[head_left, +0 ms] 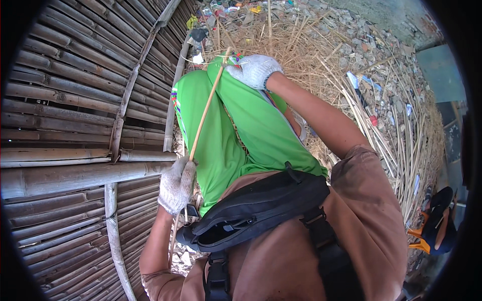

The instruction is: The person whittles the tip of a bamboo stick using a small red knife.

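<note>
Only the head view here, so everything gets placed off the green pants (221, 125), which are worn by the person and seen from above with the knees toward the top. The bamboo strip (206, 111), thin and tan, is held at a slant over the left part of the green pants, tilted a bit to the right at its upper end. It's gripped by the left hand (176, 185), in a pale knit glove, just off the lower left edge of the pants, and the fingers are clamped around the strip. A thin length is seen below that hand too, pretty much in line with it.

The right hand (255, 71), also gloved, is placed at the knee at the top of the green pants, right by the strip's upper end. Whether its fingers are closed on the strip honestly can't be told from this angle.

Just below the green pants, a black bag (261, 210) is worn across a brown shirt (366, 190). The whole left of the pants is taken up by a bamboo slat wall (70, 100). Above them, the stony ground is covered with straw-colored shavings (296, 40), and long loose strips (371, 135) are strewn to their right. Well off to the right of the pants, something black and orange (438, 226) is cut by the rim, too unclear to be named.
</note>
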`<action>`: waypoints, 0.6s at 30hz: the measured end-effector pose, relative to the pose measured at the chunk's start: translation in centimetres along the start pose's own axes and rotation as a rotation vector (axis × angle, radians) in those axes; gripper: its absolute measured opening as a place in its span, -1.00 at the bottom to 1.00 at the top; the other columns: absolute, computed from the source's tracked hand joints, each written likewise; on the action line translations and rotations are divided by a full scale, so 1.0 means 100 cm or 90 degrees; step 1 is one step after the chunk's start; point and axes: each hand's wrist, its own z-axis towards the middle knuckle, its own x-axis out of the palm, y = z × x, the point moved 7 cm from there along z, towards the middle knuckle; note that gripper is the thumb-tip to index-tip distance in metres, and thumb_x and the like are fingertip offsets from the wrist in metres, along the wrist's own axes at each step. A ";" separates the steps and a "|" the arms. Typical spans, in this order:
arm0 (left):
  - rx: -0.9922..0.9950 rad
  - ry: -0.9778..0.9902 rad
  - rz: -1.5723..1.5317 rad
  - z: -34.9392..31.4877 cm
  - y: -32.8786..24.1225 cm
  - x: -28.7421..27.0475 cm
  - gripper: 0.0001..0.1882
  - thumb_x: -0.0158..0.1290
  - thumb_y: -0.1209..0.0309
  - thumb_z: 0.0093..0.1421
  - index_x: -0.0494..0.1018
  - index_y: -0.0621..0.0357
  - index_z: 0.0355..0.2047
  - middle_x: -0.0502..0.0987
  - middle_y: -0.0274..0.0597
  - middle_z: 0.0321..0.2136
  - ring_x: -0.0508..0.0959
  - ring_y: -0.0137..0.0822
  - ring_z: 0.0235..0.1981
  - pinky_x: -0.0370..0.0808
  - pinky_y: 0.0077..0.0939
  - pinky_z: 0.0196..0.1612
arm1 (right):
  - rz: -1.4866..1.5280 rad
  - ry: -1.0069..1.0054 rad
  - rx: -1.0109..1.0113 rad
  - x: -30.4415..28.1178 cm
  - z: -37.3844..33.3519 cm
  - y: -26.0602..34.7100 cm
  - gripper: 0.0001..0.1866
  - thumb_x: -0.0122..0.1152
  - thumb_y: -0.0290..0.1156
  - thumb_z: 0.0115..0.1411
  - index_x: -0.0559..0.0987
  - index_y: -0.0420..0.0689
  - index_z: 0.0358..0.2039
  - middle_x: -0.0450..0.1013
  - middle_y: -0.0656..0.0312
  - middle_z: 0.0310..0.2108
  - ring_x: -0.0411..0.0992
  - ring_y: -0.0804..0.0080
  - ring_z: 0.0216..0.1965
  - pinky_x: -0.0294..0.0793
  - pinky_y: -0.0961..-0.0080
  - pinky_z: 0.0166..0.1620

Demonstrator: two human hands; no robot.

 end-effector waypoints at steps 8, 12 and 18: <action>-0.045 -0.009 0.036 -0.045 -0.007 -0.001 -0.68 -0.02 0.27 0.54 0.59 0.29 -0.09 0.56 0.06 -0.54 0.60 -0.01 -0.50 0.52 -0.15 -0.34 | 0.001 -0.018 -0.016 -0.002 -0.005 0.005 -0.19 -0.27 0.48 0.40 0.79 0.16 -0.02 0.68 -0.01 0.04 0.64 -0.14 0.06 0.62 -0.07 0.14; -0.063 -0.016 0.017 -0.047 -0.012 0.001 -0.68 -0.02 0.27 0.55 0.59 0.29 -0.05 0.55 -0.02 -0.55 0.59 -0.18 -0.51 0.52 -0.21 -0.34 | 0.013 -0.016 -0.018 -0.007 -0.013 0.010 -0.20 -0.26 0.48 0.40 0.79 0.17 -0.02 0.68 -0.01 0.04 0.64 -0.14 0.05 0.61 -0.08 0.14; -0.067 -0.053 -0.017 -0.041 -0.012 0.017 -0.65 -0.01 0.22 0.56 0.58 0.29 0.00 0.55 -0.15 -0.55 0.54 -0.33 -0.58 0.52 -0.32 -0.42 | 0.046 -0.046 -0.001 -0.004 -0.008 -0.004 -0.22 -0.22 0.46 0.42 0.79 0.11 -0.08 0.68 -0.10 -0.02 0.64 -0.15 0.03 0.62 -0.06 0.12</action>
